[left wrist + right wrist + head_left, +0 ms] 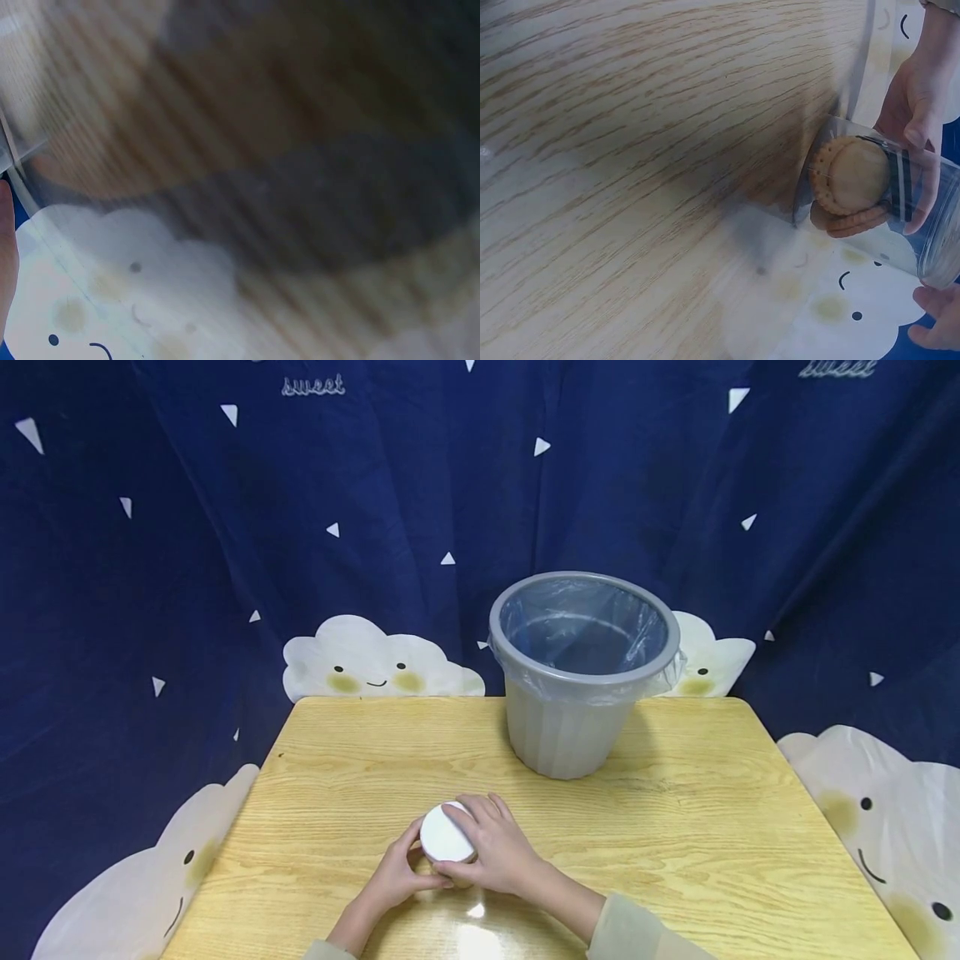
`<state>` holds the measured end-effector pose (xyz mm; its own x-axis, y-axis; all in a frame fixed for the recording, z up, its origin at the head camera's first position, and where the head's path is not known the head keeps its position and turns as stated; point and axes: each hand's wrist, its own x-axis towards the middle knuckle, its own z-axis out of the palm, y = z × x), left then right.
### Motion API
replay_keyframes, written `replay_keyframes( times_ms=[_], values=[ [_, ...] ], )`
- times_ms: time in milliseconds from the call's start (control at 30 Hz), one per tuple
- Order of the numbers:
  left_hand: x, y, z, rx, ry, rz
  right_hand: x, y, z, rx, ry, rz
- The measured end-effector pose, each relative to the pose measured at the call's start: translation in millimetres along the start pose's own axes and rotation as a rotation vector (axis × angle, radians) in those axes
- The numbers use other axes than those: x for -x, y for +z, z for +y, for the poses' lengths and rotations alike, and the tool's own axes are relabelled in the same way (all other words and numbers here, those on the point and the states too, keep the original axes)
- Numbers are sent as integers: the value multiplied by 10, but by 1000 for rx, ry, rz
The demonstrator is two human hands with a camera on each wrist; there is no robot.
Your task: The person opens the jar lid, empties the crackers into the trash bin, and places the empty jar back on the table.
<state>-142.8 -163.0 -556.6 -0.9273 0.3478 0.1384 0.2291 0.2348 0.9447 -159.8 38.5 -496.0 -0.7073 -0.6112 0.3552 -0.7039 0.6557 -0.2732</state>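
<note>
Between both hands (457,860), clear round biscuit jar (877,202).

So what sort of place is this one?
Probably a makeshift indoor recording corner: a light wooden table, a navy cloud-print curtain as backdrop, and a grey plastic bin with a liner standing on the table.

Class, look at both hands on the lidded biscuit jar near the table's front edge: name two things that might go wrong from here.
1. The jar is clear and smooth; held only by the left hand and right hand, it might slip and roll.
2. The biscuits lie loose inside; tilting might crack them.
</note>
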Motion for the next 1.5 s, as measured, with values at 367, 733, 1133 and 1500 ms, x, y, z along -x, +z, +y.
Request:
replay_keyframes(
  times_ms=[367, 733, 1133, 1500],
  values=[
    [-2, 20, -151, -6, 47, 9, -7, -6, 25, 28, -16, -24],
    [-3, 19, -168, -32, 87, -2, -16, -58, 72, 23, -51, -93],
    [3, 27, -74, -48, 29, 22, -99, -176, 151, 24, -104, -117],
    [11, -2, 189, -41, 40, 29, -121, -277, 271, 12, -51, -95]
  ],
)
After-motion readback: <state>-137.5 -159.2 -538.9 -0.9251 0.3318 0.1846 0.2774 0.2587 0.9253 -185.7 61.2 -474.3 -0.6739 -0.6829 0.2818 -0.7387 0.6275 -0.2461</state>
